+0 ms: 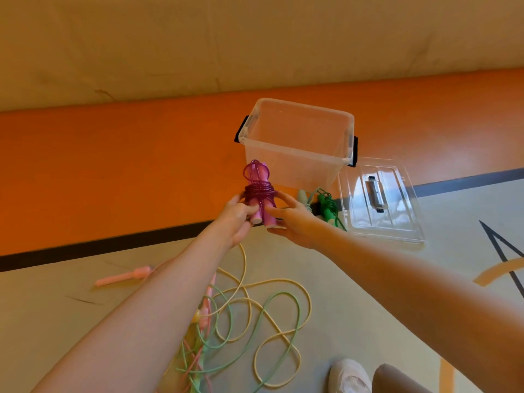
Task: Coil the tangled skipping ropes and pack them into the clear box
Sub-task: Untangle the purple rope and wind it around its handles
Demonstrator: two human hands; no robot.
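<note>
Both hands hold up the purple skipping rope bundle with two pink plastic handles (259, 191). The cord is wound tight around the handles so it will not come loose. The left hand (236, 215) grips the bundle from one side, fingers curled round it. The right hand (292, 219) pinches the other side, thumb on the cord and fingers under the handle ends. Two hands keep the wraps from slipping off.

The bundle is in the air, just in front of the clear plastic box with black clips (297, 143), which stands open on the floor. I think it goes in next. The clear flat lid (380, 199) lies beside the box, out of the way.

A green-handled coiled rope (327, 208) waits near the box. The loose yellow, green and pink ropes (249, 316) lie tangled on the floor, not yet coiled.
</note>
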